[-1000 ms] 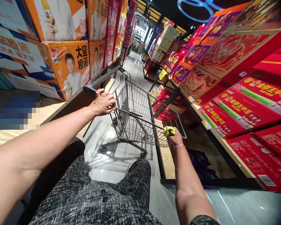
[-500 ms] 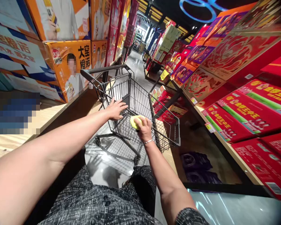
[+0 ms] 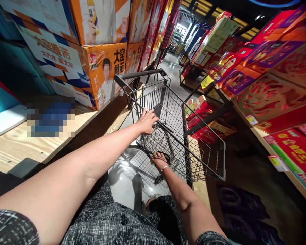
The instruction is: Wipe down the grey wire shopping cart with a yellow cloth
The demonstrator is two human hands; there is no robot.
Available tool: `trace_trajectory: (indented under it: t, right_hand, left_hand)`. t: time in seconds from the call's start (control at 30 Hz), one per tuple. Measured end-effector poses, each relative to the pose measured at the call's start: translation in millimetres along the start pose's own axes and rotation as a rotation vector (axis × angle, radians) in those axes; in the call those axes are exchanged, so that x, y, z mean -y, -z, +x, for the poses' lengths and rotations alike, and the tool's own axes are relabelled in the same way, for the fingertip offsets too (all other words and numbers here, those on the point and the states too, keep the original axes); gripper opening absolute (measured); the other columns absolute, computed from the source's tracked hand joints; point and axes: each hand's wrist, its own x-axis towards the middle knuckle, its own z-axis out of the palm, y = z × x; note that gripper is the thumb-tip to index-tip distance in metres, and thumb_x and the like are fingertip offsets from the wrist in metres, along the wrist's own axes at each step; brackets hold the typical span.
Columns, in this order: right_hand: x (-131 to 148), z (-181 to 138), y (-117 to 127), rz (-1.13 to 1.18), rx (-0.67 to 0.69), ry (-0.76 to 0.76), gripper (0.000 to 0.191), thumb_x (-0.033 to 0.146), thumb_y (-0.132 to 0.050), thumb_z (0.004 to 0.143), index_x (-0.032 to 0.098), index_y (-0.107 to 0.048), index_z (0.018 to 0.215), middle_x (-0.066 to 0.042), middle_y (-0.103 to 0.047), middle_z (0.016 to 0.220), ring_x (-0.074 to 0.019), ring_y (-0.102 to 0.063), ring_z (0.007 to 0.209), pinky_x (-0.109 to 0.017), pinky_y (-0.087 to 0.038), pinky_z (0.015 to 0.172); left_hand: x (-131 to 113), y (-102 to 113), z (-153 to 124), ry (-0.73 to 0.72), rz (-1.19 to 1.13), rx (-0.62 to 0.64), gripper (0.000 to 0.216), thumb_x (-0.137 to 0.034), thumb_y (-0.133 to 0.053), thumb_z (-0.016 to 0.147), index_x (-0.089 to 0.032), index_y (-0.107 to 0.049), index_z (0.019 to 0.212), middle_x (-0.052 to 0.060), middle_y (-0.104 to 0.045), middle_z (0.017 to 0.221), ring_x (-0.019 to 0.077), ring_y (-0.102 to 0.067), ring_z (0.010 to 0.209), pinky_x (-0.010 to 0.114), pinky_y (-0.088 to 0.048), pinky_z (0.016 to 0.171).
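At centre, the cart (image 3: 173, 136) points lengthwise toward four o'clock; my left hand (image 3: 146, 122) spreads across its near side, my right hand (image 3: 160, 160) clutches a dark loop (image 3: 167, 156).

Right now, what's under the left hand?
A side rail of the wire shopping cart passes under the left hand; the stretch the hand covers can't be seen.

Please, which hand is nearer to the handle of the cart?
Left. The left hand is at the cart rim, below the handle; the right hand is lower, farther away.
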Motion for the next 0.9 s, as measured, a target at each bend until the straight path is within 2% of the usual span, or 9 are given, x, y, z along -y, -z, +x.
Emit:
trace_trajectory:
  t: [0.1,0.27,0.37,0.43,0.57,0.67,0.7,0.77,0.9]
  right_hand:
    - [-7,-8,33,-0.035,-0.095,-0.01,0.031,0.018,-0.052,0.092,0.032,-0.067,0.116,-0.006,-0.061,0.129,-0.0242,-0.045,0.12,-0.039,-0.032,0.101]
    - [-30,-38,106,-0.191,-0.666,-0.076,0.046,0.018,-0.054,0.092,0.038,-0.057,0.133,-0.007,-0.057,0.135,-0.0288,-0.042,0.118,-0.044,-0.031,0.095]
    - [-40,-57,102,-0.27,-0.868,-0.119,0.046,0.018,-0.058,0.09,0.038,-0.059,0.131,-0.005,-0.059,0.132,-0.028,-0.042,0.117,-0.044,-0.029,0.095]
    - [-43,-67,74,-0.302,-0.872,-0.123,0.041,0.017,-0.058,0.089,0.037,-0.064,0.124,-0.004,-0.062,0.126,-0.0265,-0.045,0.113,-0.042,-0.03,0.091]
    - [-32,-81,2,-0.238,-0.687,-0.123,0.033,0.008,-0.056,0.086,0.033,-0.073,0.098,-0.003,-0.068,0.106,-0.0221,-0.049,0.097,-0.037,-0.031,0.078]
    - [-17,-85,-20,-0.208,-0.644,-0.141,0.028,0.007,-0.058,0.085,0.029,-0.071,0.075,-0.002,-0.066,0.087,-0.0189,-0.047,0.083,-0.034,-0.029,0.071]
    - [-13,-83,-18,-0.204,-0.644,-0.147,0.028,0.007,-0.058,0.085,0.029,-0.071,0.073,-0.002,-0.065,0.085,-0.0185,-0.047,0.081,-0.033,-0.029,0.071]
    - [-7,-75,3,-0.204,-0.644,-0.156,0.027,0.01,-0.058,0.087,0.032,-0.072,0.087,-0.002,-0.066,0.094,-0.0191,-0.047,0.088,-0.033,-0.031,0.074]
    - [-8,-56,79,-0.165,-0.784,-0.182,0.044,0.015,-0.059,0.089,0.04,-0.061,0.126,-0.002,-0.059,0.127,-0.024,-0.043,0.111,-0.037,-0.035,0.089]
  left_hand:
    - [1,0,1,-0.003,-0.005,-0.008,0.058,-0.018,-0.061,0.072,-0.019,-0.054,0.13,0.012,-0.051,0.135,0.0341,-0.014,0.149,0.063,0.005,0.12]
    - [-2,3,1,0.031,0.002,0.02,0.056,-0.017,-0.06,0.074,-0.018,-0.054,0.129,0.012,-0.05,0.135,0.0329,-0.013,0.149,0.061,0.007,0.121]
    - [-5,4,0,0.044,0.004,0.038,0.054,-0.018,-0.06,0.074,-0.019,-0.055,0.128,0.011,-0.05,0.134,0.0325,-0.011,0.15,0.06,0.009,0.12]
    - [-7,5,-2,0.046,-0.002,0.043,0.055,-0.017,-0.06,0.073,-0.019,-0.055,0.128,0.011,-0.049,0.135,0.0326,-0.01,0.15,0.06,0.01,0.12]
    - [-9,5,-4,0.047,-0.012,0.055,0.058,-0.018,-0.061,0.072,-0.019,-0.053,0.129,0.011,-0.048,0.136,0.0323,-0.008,0.15,0.06,0.009,0.12]
    - [-12,4,-4,0.058,-0.012,0.061,0.057,-0.019,-0.063,0.072,-0.02,-0.054,0.128,0.011,-0.047,0.138,0.0324,-0.007,0.15,0.061,0.01,0.119]
    - [-14,3,-3,0.062,-0.011,0.064,0.057,-0.019,-0.063,0.072,-0.02,-0.054,0.128,0.012,-0.047,0.139,0.0327,-0.007,0.15,0.062,0.01,0.119]
    - [-16,1,-3,0.066,-0.005,0.071,0.057,-0.02,-0.063,0.072,-0.021,-0.053,0.128,0.012,-0.046,0.14,0.0334,-0.007,0.15,0.063,0.01,0.118]
    - [-21,-3,-4,0.068,0.034,0.046,0.057,-0.021,-0.062,0.072,-0.02,-0.053,0.129,0.012,-0.045,0.142,0.0333,-0.007,0.15,0.063,0.008,0.118]
